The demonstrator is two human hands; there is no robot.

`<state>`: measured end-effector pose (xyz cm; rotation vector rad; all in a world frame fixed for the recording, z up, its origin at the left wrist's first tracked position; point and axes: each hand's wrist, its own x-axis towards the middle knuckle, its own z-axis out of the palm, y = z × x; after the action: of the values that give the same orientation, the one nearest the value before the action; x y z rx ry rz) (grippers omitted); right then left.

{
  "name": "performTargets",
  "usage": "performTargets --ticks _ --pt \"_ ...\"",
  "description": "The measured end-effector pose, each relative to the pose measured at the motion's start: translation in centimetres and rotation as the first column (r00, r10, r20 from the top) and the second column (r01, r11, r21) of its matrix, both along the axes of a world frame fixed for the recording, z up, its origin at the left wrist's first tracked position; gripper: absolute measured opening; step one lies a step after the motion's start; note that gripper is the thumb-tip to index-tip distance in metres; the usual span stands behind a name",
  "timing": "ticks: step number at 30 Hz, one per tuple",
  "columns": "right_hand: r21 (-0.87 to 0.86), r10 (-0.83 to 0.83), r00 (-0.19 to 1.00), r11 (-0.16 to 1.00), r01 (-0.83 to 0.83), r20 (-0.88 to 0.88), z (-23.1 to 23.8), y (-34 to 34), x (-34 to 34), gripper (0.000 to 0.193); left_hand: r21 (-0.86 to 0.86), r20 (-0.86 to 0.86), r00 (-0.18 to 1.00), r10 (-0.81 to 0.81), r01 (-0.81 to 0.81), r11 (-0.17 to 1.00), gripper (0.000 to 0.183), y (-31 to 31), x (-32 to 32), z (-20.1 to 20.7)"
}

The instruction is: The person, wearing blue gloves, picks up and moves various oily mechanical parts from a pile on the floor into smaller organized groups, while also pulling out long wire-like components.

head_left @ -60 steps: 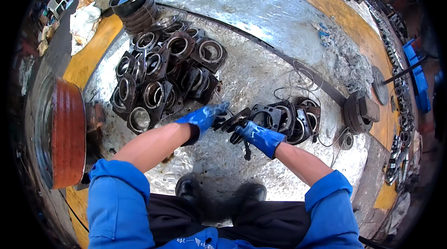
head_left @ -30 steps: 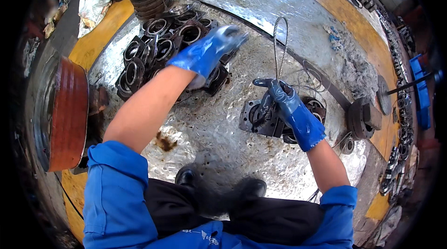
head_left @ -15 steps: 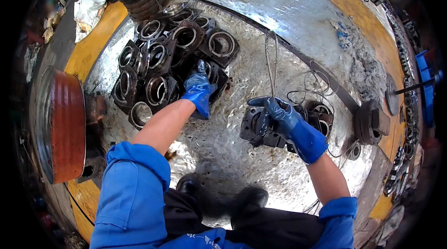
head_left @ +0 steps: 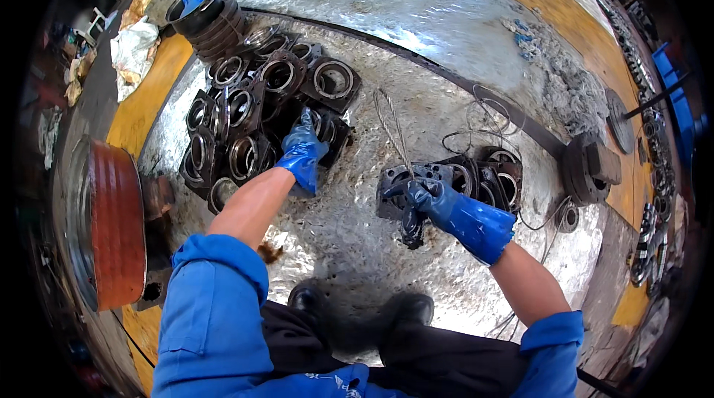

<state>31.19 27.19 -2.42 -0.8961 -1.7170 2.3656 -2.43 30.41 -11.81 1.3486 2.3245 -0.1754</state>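
Note:
My left hand (head_left: 301,149), in a blue rubber glove, is closed on the edge of a dark, square-flanged metal housing (head_left: 331,130) at the right side of the pile; part of its grip is hidden. My right hand (head_left: 431,201), gloved alike, is closed around a twisted wire-rope loop (head_left: 390,126) that sticks up and leans left. A dark oily clump (head_left: 411,227) hangs below that fist; whether it joins the rope, I cannot tell. Just behind this hand lies a smaller row of dark flanged housings (head_left: 506,182).
The pile of flanged ring housings (head_left: 244,156) spreads at the left. Beyond it stands a dark drum stack (head_left: 216,30) with a blue glove on top. A rusty red rim (head_left: 119,223) is at far left. Thin wire (head_left: 476,134) curls behind the right-hand row; grey fibre waste (head_left: 565,85) lies farther back.
My right hand has lowered slightly and moved left, and the wire-rope loop now leans left instead of standing upright. My left hand stays on the same housing. The view has shifted a little.

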Motion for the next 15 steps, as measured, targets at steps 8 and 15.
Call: performTargets --ticks 8,15 --pt "0.119 0.033 0.994 0.992 -0.046 0.109 1.4 -0.7 0.4 0.074 0.286 0.692 0.722 0.001 -0.275 0.918 0.069 -1.6 -4.3 1.8" --pt "0.203 0.103 0.965 0.967 -0.153 0.24 2.1 -1.1 0.5 0.074 0.139 0.843 0.522 0.129 -0.443 0.886 0.047 -4.8 -1.7 9.9"
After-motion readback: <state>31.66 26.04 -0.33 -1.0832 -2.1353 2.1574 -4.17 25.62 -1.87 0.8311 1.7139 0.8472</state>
